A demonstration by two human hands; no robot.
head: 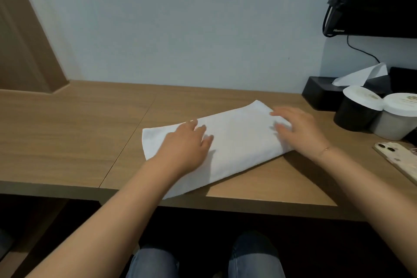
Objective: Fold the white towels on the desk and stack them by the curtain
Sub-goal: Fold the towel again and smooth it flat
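Desk (67, 133): folded towel (234, 142) long axis near-left to far-right, both hands flat

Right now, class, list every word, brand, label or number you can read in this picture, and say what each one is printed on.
"Hisense": small pale lettering on the lower edge of the black television, blurred, so this is the likely reading.
Round printed label on the white lid of the black tub: too blurred to read.
Green and gold label on the white lid of the grey tub: too blurred to read.
Towel, phone, tissue box: no text visible.
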